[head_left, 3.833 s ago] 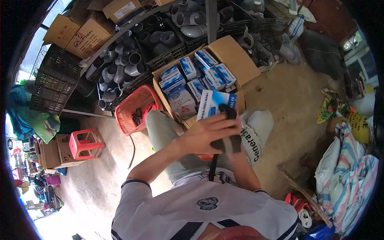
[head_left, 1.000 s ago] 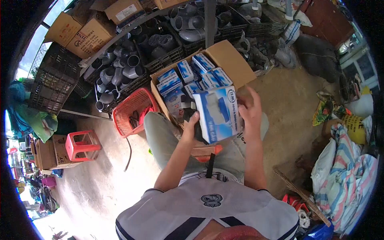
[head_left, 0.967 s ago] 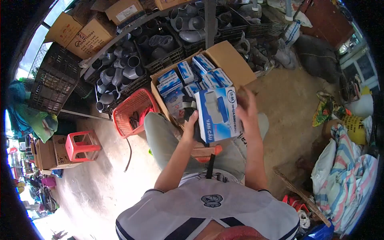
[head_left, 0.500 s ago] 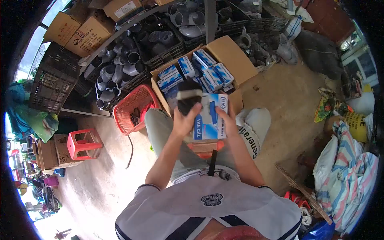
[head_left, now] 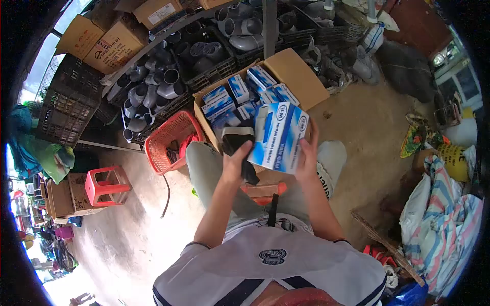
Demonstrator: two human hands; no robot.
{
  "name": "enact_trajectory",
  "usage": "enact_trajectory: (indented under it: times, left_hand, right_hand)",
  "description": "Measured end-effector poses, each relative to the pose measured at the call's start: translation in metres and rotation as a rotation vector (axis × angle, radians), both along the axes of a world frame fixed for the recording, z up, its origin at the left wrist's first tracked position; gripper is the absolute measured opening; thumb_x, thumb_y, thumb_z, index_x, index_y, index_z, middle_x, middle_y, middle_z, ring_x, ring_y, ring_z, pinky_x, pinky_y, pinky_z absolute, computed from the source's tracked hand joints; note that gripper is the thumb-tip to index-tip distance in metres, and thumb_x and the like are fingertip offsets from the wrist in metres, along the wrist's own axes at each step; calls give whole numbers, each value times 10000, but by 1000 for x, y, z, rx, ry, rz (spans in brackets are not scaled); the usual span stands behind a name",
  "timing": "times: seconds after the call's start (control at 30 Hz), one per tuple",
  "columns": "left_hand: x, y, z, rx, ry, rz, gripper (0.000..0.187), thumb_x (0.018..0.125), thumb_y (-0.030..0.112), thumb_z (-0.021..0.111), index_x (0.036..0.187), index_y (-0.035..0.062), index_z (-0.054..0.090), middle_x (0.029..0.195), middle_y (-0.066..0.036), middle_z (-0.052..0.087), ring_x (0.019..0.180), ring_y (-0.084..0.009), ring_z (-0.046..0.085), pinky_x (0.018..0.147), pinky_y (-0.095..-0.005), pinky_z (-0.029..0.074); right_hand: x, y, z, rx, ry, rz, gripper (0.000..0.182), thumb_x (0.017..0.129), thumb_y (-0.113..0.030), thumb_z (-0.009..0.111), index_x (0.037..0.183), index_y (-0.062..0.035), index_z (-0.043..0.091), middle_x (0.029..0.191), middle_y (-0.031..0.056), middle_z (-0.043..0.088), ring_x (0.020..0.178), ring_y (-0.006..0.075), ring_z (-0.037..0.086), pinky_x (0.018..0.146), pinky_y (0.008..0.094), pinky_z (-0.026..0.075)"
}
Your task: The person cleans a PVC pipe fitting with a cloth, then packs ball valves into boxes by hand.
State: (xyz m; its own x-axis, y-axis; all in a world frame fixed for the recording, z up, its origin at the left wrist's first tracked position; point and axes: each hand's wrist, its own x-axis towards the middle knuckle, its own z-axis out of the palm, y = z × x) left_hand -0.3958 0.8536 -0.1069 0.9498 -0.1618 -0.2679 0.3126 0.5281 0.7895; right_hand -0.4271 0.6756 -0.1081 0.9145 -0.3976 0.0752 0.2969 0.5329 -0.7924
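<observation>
My left hand is closed around a black tool with a pale band across its top; its exact kind is unclear. Part of the tool sticks out below my fingers. In my right hand is a blue-and-white printed box, gripped along its right side and tilted so two faces show. The tool is right beside the box's left edge. Just beyond, an open cardboard carton stands with several similar blue-and-white boxes inside.
Left of the carton is a red plastic basket. Black crates of grey pipe fittings line the back. A red stool stands left; striped sacks and a wooden stick lie right.
The blue-and-white box has turned and tilted, with my right hand shifting right and up its side. My left hand has lowered and rotated the black tool.
</observation>
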Motion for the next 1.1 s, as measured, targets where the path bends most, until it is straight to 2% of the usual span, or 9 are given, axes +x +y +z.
enact_trajectory:
  times: [0.1,0.3,0.4,0.5,0.57,0.73,0.97,1.03,1.1]
  left_hand:
    - [-22,-15,-1,395,-219,-134,388,867,93,742,1216,2,598,1138,-73,647,987,-130,603,884,-316,497]
    - [-32,-19,18,743,-931,-89,593,771,80,779,1322,19,569,1280,-154,628,1162,-211,625,1026,-368,450]
    - [-33,-22,44,721,-1211,-543,784,663,190,828,1379,62,536,1417,-108,558,1329,-328,505,1180,-522,278]
    - [-11,-27,48,675,-1307,-544,762,672,264,805,1355,38,554,1421,-147,551,1340,-319,508,1161,-573,260]
    - [13,-24,51,707,-1297,-448,750,683,243,792,1358,27,548,1386,-176,574,1323,-332,524,1147,-522,317]
    - [30,-37,32,588,-798,-220,686,728,167,779,1349,4,539,1332,-209,599,1273,-322,563,1088,-397,405]
    - [-18,-24,33,658,-1105,-508,718,755,302,754,1373,8,536,1452,-239,493,1339,-356,502,1118,-477,352]
    - [-5,-18,32,483,-1097,-610,650,749,277,735,1322,5,590,1453,-227,498,1338,-360,503,1127,-470,343]
    - [13,-18,43,493,-1072,-553,582,742,219,716,1273,0,629,1450,-224,504,1339,-361,503,1115,-451,365]
  right_hand:
    - [-2,-23,-30,804,89,464,591,905,-325,586,1391,-11,470,1270,152,627,1133,294,635,994,436,505]
    - [-17,-27,-69,758,165,357,541,903,-361,564,1323,-20,549,1203,162,667,1065,294,665,968,434,518]
    - [-17,-21,-112,720,-120,582,572,942,-449,496,1324,-27,548,1288,152,618,1165,281,614,1020,421,483]
    - [-32,3,-98,466,-22,323,595,979,-480,373,1305,-22,569,1263,171,629,1150,300,625,989,439,503]
    - [-37,8,-75,872,-6,480,590,970,-483,397,1328,-42,558,1286,170,619,1173,311,613,1010,450,492]
    - [-28,-2,-72,727,199,445,525,956,-431,465,1302,-50,571,1146,132,687,1028,289,681,918,439,544]
    - [-29,-24,-120,785,181,210,433,950,-401,515,1217,-70,596,1132,97,657,1094,219,633,958,389,513]
    - [-34,-23,-144,381,12,113,499,935,-424,529,1253,-41,574,1163,122,651,1132,247,623,993,422,504]
    - [-28,-12,-56,773,-38,465,553,920,-414,548,1312,-23,533,1250,172,619,1172,276,605,1019,434,494]
